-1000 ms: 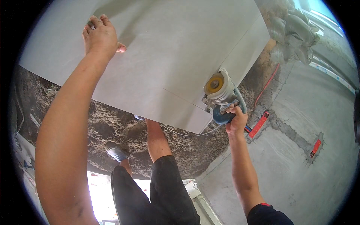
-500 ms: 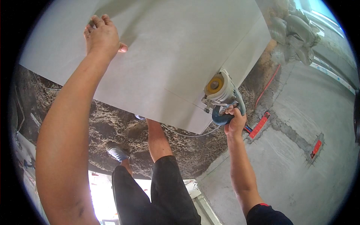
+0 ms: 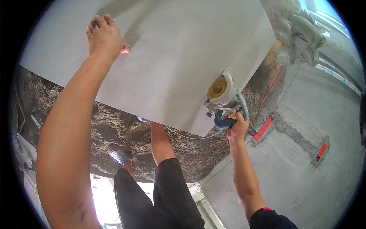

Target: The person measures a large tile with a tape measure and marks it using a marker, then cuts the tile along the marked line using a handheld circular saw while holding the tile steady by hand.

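A large pale grey tile (image 3: 152, 68) spreads out before me, with thin straight lines on its right part. On its far left part rests my left hand (image 3: 105, 39), fingers spread and thumb out to the side. My right hand (image 3: 238, 124) is wrapped round the dark blue handle of a circular tile saw (image 3: 228, 93). The saw sits on the tile near its right edge, at the near end of a long line running away from me. Its round yellow hub faces up; how deep the blade reaches is hidden.
Rough brown ground (image 3: 122, 129) lies under the tile, with my feet on it. A grey wall (image 3: 305, 126) at the right carries two red box covers (image 3: 264, 128). Crumpled plastic bags (image 3: 301, 36) stand at the far right. A thin cable (image 3: 190, 137) trails from the saw.
The saw and my right hand have shifted very slightly left and toward me. My left hand stays in its place on the tile.
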Demonstrator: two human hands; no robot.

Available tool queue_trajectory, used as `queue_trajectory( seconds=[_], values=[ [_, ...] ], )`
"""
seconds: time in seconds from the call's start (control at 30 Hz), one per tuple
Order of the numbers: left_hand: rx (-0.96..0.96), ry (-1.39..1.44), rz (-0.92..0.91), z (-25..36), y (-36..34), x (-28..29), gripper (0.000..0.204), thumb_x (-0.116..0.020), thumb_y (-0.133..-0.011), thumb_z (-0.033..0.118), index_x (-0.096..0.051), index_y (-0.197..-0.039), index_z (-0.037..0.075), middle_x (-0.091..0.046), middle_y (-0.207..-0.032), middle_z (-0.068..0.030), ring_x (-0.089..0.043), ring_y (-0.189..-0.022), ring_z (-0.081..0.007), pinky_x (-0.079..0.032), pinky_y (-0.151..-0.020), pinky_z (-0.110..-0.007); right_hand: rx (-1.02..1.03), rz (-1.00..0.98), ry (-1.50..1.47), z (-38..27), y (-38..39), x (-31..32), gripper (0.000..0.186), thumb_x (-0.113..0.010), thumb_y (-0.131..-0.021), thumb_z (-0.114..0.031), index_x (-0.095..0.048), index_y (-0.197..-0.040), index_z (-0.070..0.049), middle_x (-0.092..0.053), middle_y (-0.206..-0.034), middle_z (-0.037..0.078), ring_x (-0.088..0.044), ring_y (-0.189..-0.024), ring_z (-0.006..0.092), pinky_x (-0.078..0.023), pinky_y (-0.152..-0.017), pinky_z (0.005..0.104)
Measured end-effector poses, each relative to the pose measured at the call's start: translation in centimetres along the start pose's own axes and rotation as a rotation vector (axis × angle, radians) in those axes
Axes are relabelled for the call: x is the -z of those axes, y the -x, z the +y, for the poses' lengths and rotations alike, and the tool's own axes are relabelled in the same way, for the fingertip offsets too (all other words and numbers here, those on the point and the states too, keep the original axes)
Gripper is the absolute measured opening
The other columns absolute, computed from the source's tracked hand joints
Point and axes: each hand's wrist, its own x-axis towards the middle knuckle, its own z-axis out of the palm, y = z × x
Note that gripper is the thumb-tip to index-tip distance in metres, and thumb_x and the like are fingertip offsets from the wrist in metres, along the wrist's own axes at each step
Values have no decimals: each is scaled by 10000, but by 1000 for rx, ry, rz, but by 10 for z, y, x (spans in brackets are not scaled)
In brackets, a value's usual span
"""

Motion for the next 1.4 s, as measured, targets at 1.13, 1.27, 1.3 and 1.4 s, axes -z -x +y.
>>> queue_trajectory(
  seconds=[1.13, 1.27, 1.3, 1.4],
  values=[
    [-4, 8, -14, 1, 2, 8, 1163, -838, -618, 435, -181, -1437, -65, -239, -1459, -319, -326, -1323, -465, -281, -1109, -475, -22, 38, 14, 6, 19, 1, 96, -499, -706, 33, -539, -787, 1, -555, -696, 70, -534, -619, 162, -442, -605, 277],
    [7, 3, 4, 1, 1, 3, 1171, -841, -610, 434, -179, -1437, -66, -231, -1461, -321, -324, -1323, -467, -279, -1110, -476, -27, 47, 3, 7, 24, -3, 133, -496, -702, 42, -537, -824, 9, -555, -699, 72, -534, -608, 163, -454, -588, 288],
    [10, 12, -2, 1, 1, 4, 1176, -841, -607, 434, -176, -1438, -65, -227, -1463, -321, -320, -1325, -468, -277, -1111, -476, -37, 70, -1, 7, 25, -4, 146, -493, -702, 47, -537, -837, 12, -555, -701, 73, -534, -605, 162, -458, -582, 290],
    [12, 23, -10, 0, 1, 5, 1184, -842, -602, 434, -170, -1440, -64, -222, -1464, -322, -313, -1328, -469, -273, -1113, -476, -30, 59, -8, 9, 26, -4, 156, -487, -708, 53, -540, -850, 14, -556, -705, 74, -537, -605, 161, -463, -579, 287]
  ],
)
